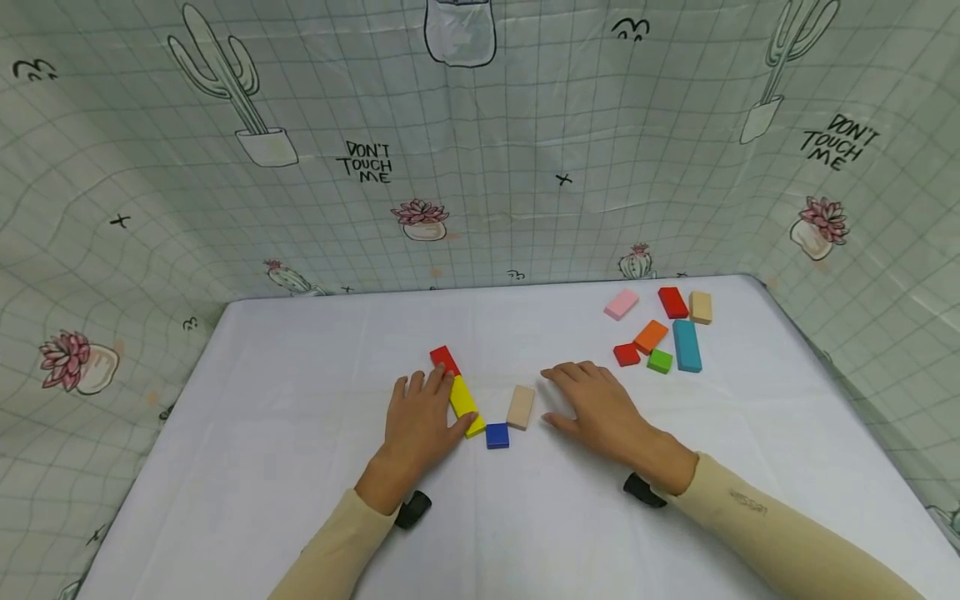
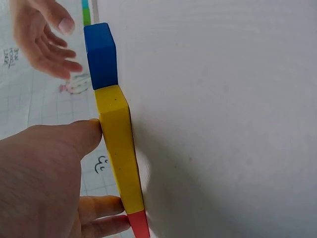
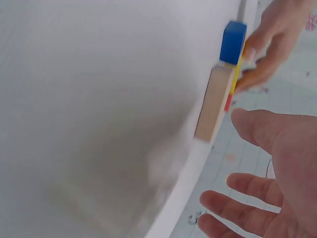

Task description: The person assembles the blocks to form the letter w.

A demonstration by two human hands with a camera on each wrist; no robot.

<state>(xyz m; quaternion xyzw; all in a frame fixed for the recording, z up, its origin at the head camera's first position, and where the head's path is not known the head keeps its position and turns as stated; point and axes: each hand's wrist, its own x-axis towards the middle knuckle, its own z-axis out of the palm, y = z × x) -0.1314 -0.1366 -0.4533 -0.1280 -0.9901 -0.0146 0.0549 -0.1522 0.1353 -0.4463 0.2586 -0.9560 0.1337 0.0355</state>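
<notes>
My left hand (image 1: 420, 423) lies along a yellow block (image 1: 462, 397), its thumb tip and fingertips touching the block's side and the joint with a red block (image 1: 444, 358). The red and yellow blocks form a slanted line, end to end. At the yellow block's near end sits a small blue block (image 1: 497, 436), and a plain wooden block (image 1: 521, 407) slants up and away from its other side. Just right of the wooden block, my right hand (image 1: 602, 414) hovers with fingers spread loosely and nothing in it, as the right wrist view shows.
Toward the back right lie loose blocks: pink (image 1: 621, 304), orange (image 1: 651, 336), green (image 1: 660, 361), teal (image 1: 687, 346), a tan one (image 1: 701, 307) and two red ones. A white cloth covers the table (image 1: 300, 375); a patterned curtain (image 1: 510, 133) hangs behind it.
</notes>
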